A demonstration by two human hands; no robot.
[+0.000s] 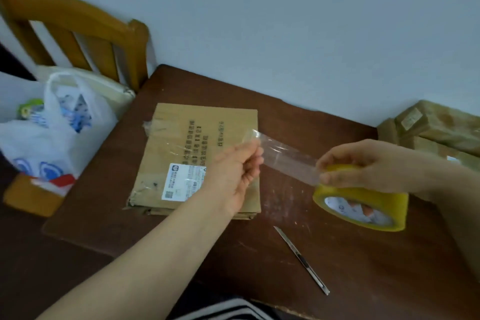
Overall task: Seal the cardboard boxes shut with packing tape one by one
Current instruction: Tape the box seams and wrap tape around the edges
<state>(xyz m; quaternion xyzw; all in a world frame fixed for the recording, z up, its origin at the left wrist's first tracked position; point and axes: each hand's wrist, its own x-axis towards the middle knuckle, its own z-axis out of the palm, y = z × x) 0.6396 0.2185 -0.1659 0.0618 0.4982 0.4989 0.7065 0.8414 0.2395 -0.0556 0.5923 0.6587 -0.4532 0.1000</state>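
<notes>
Tape strip [288, 161] between grips: left grip [237, 167] pinches free end, right grip [363, 163] clasps tape roll [368, 202].

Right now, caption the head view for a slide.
Left hand pinches clear tape drawn from the yellow roll the right hand holds, above a flat cardboard box.

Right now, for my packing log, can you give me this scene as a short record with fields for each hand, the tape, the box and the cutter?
left hand: pinches the free end of the tape strip, above the cardboard box
right hand: holds the yellow tape roll from above
tape strip: clear, stretched in the air between both hands
cardboard box: lies flat on the table, white label on top
cutter: lies untouched on the table, nearer the person than the roll
other boxes: at the table's right edge
</notes>
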